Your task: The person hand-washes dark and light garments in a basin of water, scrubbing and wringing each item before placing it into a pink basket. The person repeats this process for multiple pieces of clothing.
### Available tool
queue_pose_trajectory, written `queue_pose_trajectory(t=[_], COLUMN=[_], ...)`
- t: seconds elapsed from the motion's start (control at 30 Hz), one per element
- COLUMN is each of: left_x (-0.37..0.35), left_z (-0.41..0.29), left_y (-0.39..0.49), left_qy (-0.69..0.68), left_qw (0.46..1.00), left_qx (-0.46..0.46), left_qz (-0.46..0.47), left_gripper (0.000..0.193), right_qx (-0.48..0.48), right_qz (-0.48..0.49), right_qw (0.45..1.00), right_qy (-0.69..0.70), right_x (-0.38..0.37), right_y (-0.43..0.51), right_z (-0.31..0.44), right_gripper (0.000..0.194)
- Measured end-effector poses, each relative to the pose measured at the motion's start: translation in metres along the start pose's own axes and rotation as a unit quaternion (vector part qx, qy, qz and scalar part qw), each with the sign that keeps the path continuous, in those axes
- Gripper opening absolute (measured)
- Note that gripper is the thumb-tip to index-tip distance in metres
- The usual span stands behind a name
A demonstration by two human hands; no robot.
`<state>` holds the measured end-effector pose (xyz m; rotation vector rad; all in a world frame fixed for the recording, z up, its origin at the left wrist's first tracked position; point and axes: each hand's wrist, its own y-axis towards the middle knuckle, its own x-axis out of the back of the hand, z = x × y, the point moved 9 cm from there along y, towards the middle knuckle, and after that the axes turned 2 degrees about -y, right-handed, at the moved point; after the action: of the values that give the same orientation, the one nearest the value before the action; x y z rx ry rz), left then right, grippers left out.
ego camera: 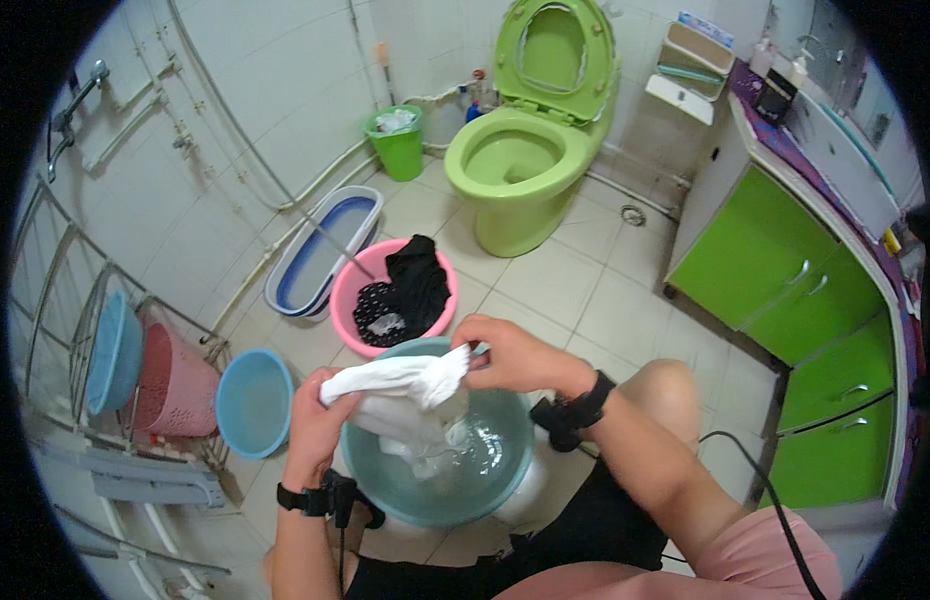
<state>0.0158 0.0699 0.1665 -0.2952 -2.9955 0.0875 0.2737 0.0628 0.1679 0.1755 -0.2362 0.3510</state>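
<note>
A white wet cloth (393,382) is stretched between my two hands, over a teal plastic basin (502,487) of water. My left hand (318,416) grips its left end, thumb on top. My right hand (510,356) pinches the gathered right end between thumb and fingers. The cloth's lower part hangs down to the water, where some of it seems submerged. Both wrists wear black straps with small devices. Just beyond the teal basin stands a pink basin (343,300) with black clothing (420,289) and a black, white-dotted cloth (375,304) in it.
A white-and-blue oblong tub (277,277) and a light blue basin (255,405) stand to the left, near a metal rack with a pink basket (183,382). Ahead are a green toilet (510,180) and a green bin (399,154). Green cabinets (757,247) line the right side.
</note>
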Motion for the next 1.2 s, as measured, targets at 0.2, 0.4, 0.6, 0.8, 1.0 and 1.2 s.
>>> queue_pose_trajectory(t=[0.2, 0.4, 0.6, 0.8, 1.0, 1.2], left_x=[0.015, 0.062, 0.035, -0.026, -0.026, -0.012], left_z=[0.006, 0.012, -0.030, -0.041, -0.034, -0.014], left_y=[0.002, 0.010, -0.002, -0.010, 0.000, 0.006], left_qy=[0.001, -0.098, 0.222, 0.201, 0.054, -0.126], left_qw=[1.000, 0.992, 0.956, 0.968, 0.995, 0.983], left_qx=[0.010, 0.010, -0.176, -0.153, -0.073, -0.033], left_qz=[0.005, -0.084, -0.077, -0.010, 0.048, 0.130], left_gripper=[0.017, 0.018, 0.022, 0.014, 0.033, 0.063], right_qx=[-0.029, 0.022, 0.018, 0.145, -0.006, -0.069], right_qz=[0.061, -0.026, -0.071, -0.052, 0.042, -0.013], right_qw=[0.996, 0.999, 0.969, 0.972, 0.994, 0.994], right_qy=[0.053, -0.038, -0.236, -0.177, -0.105, 0.079], right_x=[-0.001, 0.030, 0.028, -0.042, -0.095, -0.070], right_y=[-0.002, -0.002, -0.005, 0.000, 0.018, 0.028], right_z=[-0.003, -0.004, -0.021, 0.009, -0.017, -0.010], right_gripper=[0.021, 0.015, 0.010, 0.034, 0.033, 0.036])
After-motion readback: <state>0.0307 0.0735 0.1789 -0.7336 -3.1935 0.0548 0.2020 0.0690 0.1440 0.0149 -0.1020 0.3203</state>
